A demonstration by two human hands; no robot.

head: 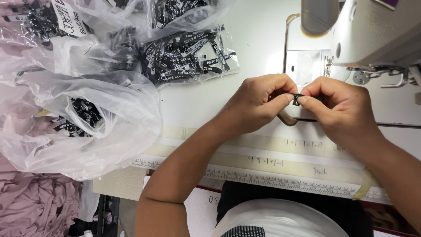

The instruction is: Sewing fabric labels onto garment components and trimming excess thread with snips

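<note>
Both hands meet over the white bench, just in front of the sewing machine. The left hand and the right hand are each closed in a pinch on the same small black label, which sits between their thumbs and forefingers, held a little above the bench surface beside the machine's metal plate. The remaining fingers of both hands are curled in. Near the front edge of the bench, under the forearms, lie strips of pale tape with handwritten marks and a long ruler strip running along the edge. To the left, well apart from the hands, is a clear flat bag packed with more black labels, and nearer the front a larger crumpled plastic bag, open at the top, with a few black labels showing inside. More plastic bags are heaped behind them at the top left. A pile of pink cloth lies at the lower left, below the bench edge.
</note>
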